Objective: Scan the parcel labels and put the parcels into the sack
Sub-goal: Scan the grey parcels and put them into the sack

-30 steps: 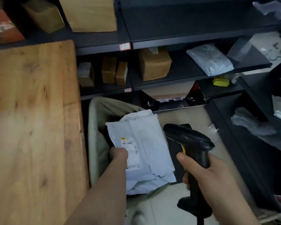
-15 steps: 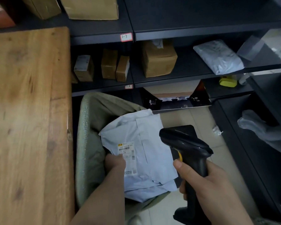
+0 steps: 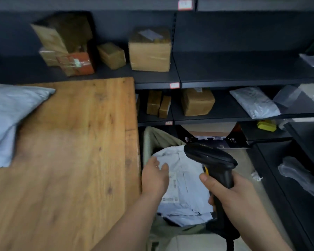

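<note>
A pale grey soft parcel [image 3: 187,192] with a white barcode label lies in the mouth of the beige sack [image 3: 152,140], which stands beside the wooden table. My left hand [image 3: 155,176] hovers over the parcel's left part with fingers spread and relaxed, holding nothing. My right hand [image 3: 225,192] grips the handle of a black barcode scanner [image 3: 210,158] with a yellow trigger, held above the parcel's right side. Another pale grey soft parcel [image 3: 9,115] lies at the table's far left.
The wooden table [image 3: 71,160] fills the left. Dark shelves [image 3: 225,80] behind hold several cardboard boxes [image 3: 150,51] and bagged parcels [image 3: 254,102]. More shelving with plastic bags stands on the right, with tiled floor between.
My left hand has let go of the grey parcel, which now lies in the sack, and has opened above it. The view has swung up and left, bringing the parcel on the table into sight.
</note>
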`<state>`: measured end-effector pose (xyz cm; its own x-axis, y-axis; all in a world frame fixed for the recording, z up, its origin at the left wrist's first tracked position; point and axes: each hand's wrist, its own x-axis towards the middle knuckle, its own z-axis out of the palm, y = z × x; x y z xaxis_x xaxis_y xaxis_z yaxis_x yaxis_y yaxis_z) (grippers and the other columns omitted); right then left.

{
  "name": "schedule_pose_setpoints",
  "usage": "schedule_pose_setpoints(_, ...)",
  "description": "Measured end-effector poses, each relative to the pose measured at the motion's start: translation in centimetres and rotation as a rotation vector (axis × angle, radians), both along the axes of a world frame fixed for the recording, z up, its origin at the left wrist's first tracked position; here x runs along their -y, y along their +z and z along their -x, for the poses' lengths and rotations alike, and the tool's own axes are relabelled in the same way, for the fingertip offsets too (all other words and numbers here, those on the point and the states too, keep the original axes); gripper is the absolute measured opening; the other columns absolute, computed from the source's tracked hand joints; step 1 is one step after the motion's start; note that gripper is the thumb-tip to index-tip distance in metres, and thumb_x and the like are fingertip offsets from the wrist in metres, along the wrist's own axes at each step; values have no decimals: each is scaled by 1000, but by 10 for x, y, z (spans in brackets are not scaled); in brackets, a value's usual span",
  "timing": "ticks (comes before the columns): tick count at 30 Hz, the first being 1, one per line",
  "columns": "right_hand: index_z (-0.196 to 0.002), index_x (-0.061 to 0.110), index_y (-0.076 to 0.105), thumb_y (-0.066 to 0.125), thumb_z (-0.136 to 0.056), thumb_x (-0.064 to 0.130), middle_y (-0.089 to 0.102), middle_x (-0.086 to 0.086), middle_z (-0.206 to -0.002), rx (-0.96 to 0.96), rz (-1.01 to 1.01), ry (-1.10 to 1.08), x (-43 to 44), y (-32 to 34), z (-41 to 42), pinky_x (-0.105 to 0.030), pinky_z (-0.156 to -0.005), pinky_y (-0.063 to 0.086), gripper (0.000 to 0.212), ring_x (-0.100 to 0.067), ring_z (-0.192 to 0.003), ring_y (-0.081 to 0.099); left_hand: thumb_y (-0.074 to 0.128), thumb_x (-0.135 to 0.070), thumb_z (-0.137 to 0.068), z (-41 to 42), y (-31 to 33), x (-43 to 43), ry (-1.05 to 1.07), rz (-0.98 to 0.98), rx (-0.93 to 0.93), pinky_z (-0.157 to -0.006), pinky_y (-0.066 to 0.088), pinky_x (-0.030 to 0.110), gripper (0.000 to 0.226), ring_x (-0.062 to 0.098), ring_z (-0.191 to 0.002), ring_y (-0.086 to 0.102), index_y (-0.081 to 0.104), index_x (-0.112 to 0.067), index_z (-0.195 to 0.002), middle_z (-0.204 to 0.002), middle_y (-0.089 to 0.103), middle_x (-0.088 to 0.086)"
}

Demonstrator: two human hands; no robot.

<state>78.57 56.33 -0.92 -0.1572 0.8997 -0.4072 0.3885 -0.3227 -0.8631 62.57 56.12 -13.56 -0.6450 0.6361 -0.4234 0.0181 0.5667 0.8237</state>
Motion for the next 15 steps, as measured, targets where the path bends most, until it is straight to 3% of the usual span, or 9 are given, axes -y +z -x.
schedule_pose_setpoints(5, -74, 8, 64, 73, -83, 26, 58, -8, -51, -27, -62, 182, 33, 48, 74, -22, -43, 42, 22, -12, -41, 52, 57, -30, -94, 98, 80, 70, -58, -89, -319, -101, 42, 27, 43, 15, -119, 55, 53, -12, -133, -131, 58, 0)
schedule_pose_setpoints(9, -78, 3, 62, 71, -84, 27, 57, -8, -52, -37, -104, 324, 68, 73, 151, -21, -44, 44, 27, -10, -42, 55, 61, -31, -89, 212, 102, 133, 46, 32, -565, -100, 42, 31, 47, 21, -118, 56, 53, -14, -132, -131, 58, 4)
schedule_pose_setpoints(15, -80, 10, 62, 71, -82, 33, 62, -5, -52, -2, -113, 410, 118, 81, 266, -30, -53, 49, 25, -12, -45, 57, 58, -27, -86, 380, 90, 204, 58, 327, -726, -99, 40, 43, 50, 34, -125, 45, 46, -12, -133, -133, 49, 12)
